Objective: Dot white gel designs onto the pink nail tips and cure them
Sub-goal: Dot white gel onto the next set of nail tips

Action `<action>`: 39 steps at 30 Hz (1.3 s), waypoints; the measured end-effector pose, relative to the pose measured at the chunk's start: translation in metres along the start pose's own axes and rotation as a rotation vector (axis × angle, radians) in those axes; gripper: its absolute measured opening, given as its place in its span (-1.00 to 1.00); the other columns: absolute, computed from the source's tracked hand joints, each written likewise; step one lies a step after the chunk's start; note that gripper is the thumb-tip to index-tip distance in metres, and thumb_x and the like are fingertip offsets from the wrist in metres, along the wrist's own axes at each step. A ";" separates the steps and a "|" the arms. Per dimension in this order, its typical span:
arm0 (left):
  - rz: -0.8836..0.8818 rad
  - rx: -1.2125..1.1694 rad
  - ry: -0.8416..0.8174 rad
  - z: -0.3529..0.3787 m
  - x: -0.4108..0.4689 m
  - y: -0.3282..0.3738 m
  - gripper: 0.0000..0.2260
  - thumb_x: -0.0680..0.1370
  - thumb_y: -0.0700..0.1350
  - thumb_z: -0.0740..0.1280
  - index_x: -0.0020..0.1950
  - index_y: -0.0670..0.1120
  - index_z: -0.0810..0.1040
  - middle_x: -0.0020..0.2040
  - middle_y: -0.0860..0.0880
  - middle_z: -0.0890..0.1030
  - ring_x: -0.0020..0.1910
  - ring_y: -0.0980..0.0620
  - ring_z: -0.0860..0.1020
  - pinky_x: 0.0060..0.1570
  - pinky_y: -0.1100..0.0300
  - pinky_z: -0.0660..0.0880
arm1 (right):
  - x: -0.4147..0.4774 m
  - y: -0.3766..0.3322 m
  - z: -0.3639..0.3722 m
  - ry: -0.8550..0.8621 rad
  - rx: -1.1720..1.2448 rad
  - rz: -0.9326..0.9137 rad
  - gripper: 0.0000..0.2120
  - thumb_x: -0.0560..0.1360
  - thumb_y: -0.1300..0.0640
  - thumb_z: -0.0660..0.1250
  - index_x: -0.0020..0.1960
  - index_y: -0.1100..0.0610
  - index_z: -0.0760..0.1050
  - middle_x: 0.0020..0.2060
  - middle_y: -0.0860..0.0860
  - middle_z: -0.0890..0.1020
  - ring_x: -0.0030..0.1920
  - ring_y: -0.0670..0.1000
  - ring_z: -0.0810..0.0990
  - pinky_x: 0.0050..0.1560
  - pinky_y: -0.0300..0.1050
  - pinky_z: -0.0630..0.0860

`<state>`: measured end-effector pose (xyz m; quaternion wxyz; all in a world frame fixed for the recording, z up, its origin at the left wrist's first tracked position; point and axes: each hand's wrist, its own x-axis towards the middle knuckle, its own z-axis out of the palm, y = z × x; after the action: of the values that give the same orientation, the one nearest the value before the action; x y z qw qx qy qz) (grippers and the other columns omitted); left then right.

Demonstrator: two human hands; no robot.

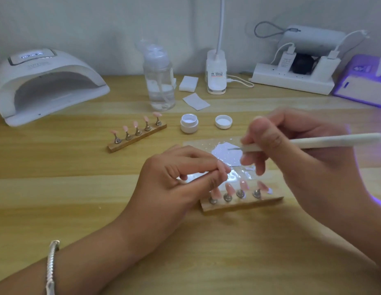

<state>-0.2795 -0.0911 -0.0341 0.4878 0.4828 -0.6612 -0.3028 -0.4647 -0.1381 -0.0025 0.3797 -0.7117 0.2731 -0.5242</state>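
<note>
Fingers [259, 143] of right hand [291, 150] pinch dotting pen [313, 142], shaft lying left-right, tip over white gel [223, 155]. Pink nail tips [243, 185] stand just nearward on holder [240, 205]; left hand [174, 173] curled beside them, grip unclear.

Table [57, 188] is pale wood, fairly matt, with visible grain. Nail stand [240, 204] has a bare wooden base with shiny metal pegs [240, 193], and the pink nail tips [229, 188] look glossy. Curing lamp [47, 86] is smooth white plastic, the pump bottle [159, 81] clear plastic, and the dotting pen [323, 141] matt white.
</note>
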 end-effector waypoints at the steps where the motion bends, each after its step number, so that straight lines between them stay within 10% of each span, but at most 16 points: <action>1: 0.015 0.016 -0.003 0.000 0.000 0.000 -0.93 0.47 -0.09 0.46 -0.16 0.04 0.75 -0.11 0.20 0.71 -0.04 0.15 0.60 -0.15 0.31 0.41 | -0.001 -0.001 0.003 0.000 0.002 0.005 -0.73 0.50 -0.07 0.40 -0.26 0.09 0.58 -0.40 0.07 0.62 -0.45 0.08 0.56 -0.47 -0.07 0.46; 39: 0.143 0.107 0.023 0.004 0.001 0.002 -0.94 0.45 -0.08 0.48 -0.11 0.02 0.75 -0.12 0.19 0.71 -0.05 0.08 0.64 -0.05 0.14 0.54 | -0.006 0.004 0.014 -0.037 0.005 0.015 -0.64 0.57 0.11 0.29 -0.33 0.29 0.45 -0.49 0.09 0.55 -0.52 0.01 0.54 -0.50 -0.32 0.38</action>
<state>-0.2838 -0.0912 -0.0332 0.4894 0.4633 -0.7034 -0.2261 -0.4536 -0.1319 -0.0115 0.3906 -0.7182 0.2700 -0.5087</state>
